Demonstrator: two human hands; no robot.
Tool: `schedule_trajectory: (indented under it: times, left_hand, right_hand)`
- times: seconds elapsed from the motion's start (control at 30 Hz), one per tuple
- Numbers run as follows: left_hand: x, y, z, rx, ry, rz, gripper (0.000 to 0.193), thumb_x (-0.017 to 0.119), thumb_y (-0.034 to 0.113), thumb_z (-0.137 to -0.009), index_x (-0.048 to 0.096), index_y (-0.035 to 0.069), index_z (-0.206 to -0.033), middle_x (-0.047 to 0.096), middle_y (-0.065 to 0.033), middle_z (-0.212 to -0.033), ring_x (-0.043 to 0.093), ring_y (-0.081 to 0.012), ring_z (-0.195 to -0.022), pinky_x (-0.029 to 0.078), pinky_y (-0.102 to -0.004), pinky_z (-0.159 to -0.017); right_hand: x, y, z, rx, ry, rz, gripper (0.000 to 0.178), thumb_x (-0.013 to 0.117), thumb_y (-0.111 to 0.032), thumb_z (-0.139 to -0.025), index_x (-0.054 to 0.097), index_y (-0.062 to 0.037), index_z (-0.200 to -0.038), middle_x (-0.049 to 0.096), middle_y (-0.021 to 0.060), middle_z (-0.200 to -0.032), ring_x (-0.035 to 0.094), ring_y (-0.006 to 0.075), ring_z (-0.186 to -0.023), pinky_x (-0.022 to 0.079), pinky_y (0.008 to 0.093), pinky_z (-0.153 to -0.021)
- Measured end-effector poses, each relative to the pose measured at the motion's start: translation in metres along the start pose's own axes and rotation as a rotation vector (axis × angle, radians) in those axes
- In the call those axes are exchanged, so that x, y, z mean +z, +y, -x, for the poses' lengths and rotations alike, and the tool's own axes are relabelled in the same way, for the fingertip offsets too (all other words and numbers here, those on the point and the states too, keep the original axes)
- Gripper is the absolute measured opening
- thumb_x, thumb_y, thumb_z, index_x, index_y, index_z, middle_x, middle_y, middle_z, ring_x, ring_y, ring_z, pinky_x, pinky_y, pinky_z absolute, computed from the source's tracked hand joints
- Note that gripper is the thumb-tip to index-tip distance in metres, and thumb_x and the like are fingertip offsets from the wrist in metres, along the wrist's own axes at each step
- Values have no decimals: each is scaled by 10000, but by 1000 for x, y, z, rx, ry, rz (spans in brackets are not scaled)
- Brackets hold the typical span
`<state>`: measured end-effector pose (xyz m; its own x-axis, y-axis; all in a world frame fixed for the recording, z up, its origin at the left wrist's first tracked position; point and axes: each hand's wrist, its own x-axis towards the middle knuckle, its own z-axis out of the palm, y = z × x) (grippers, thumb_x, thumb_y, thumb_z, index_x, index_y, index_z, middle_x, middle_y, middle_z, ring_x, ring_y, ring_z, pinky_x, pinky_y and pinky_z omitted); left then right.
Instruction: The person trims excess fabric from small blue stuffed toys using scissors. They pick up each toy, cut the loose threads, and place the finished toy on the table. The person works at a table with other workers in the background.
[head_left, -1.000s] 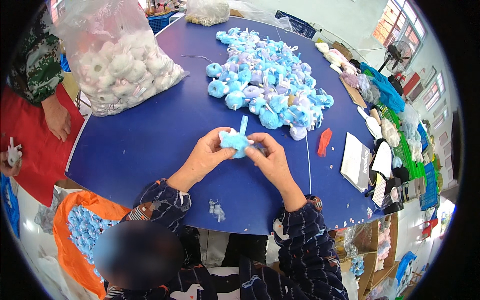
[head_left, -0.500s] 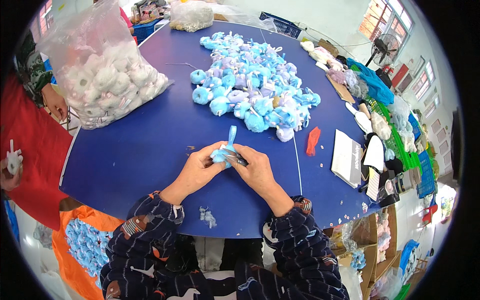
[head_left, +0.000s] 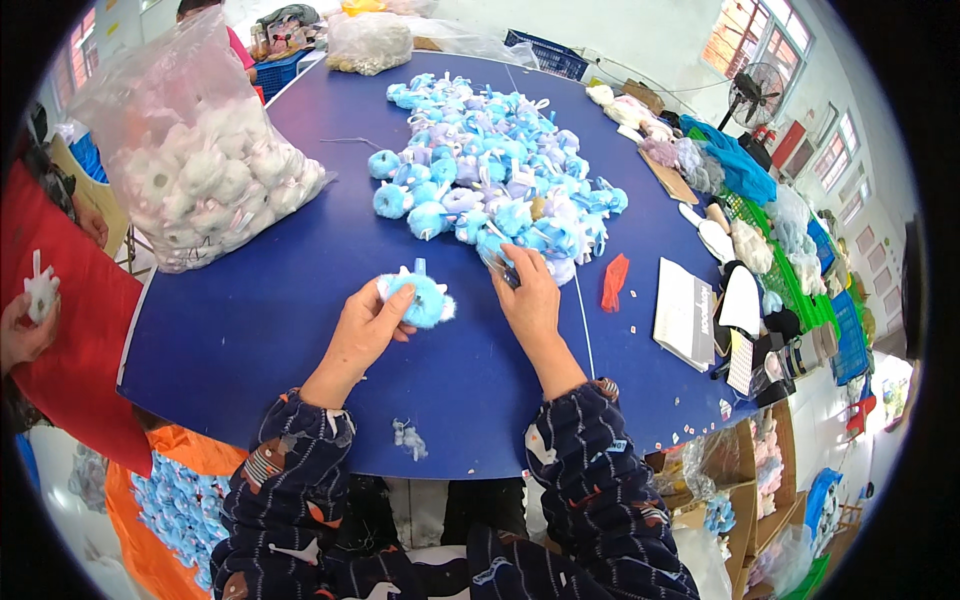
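Note:
My left hand [head_left: 366, 322] pinches a small fluffy blue plush piece [head_left: 428, 304] between thumb and fingers. Ring-shaped with a hole in the middle, the piece has white bits at its sides and a blue ribbon loop [head_left: 420, 266] standing up on top. Closed around dark-handled snips [head_left: 510, 274], my right hand [head_left: 532, 298] is held apart from the plush, at the near edge of a big heap of blue and lilac plush pieces [head_left: 470, 170]. The fingers hide most of the snips.
A clear bag of white plush pieces [head_left: 210, 175] stands at the left of the blue table [head_left: 240, 340]. Lint [head_left: 408, 440] lies near the front edge. To the right are a red scrap [head_left: 615, 283] and a notebook [head_left: 686, 315]. At far left, another person's hand [head_left: 28, 332] holds a white piece.
My right hand has drawn the snips away from the plush, going right and farther toward the heap. The plush has been turned in my left hand, so its ring shape now shows.

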<state>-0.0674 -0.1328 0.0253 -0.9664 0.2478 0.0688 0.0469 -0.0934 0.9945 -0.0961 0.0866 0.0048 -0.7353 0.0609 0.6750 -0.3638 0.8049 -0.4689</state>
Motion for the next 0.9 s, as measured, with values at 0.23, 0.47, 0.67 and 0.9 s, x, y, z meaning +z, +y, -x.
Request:
schedule_trajectory:
  times: [0.23,0.47,0.67,0.9]
  left_hand:
    - [-14,2,0,97,114,-524,317,579,292,-853,588,4,-985,628,-77,-832,580,-188,-675,455,-292,-616]
    - [-10,3,0,520,546,-983,283,641,176,-777,591,9,-1000,569,-150,-953,533,-294,-913,418,-397,-825]
    - [3,2,13,344,-87,-444,220,591,152,-854,591,-5,-1008,608,-79,-846,571,-98,-718,456,-226,-557]
    - [8,-10,3,-119,-215,432,316,450,227,-942,436,16,-1178,564,-83,-975,578,-137,-881,485,-278,-779]
  right_hand:
    - [14,7,-14,56,-241,236,493,674,-150,-709,504,-116,-1170,527,121,-1145,602,309,-858,493,380,-703]
    - [11,9,-9,-15,-191,168,480,689,-168,-682,511,-115,-1125,546,119,-964,602,304,-730,487,393,-594]
    - [-5,-19,-9,636,-319,-866,435,614,-196,-799,468,-62,-1185,521,10,-757,457,96,-538,411,265,-514]
    - [-16,-79,18,765,-391,-1418,470,597,-159,-815,437,2,-1226,531,11,-831,407,45,-512,376,208,-489]
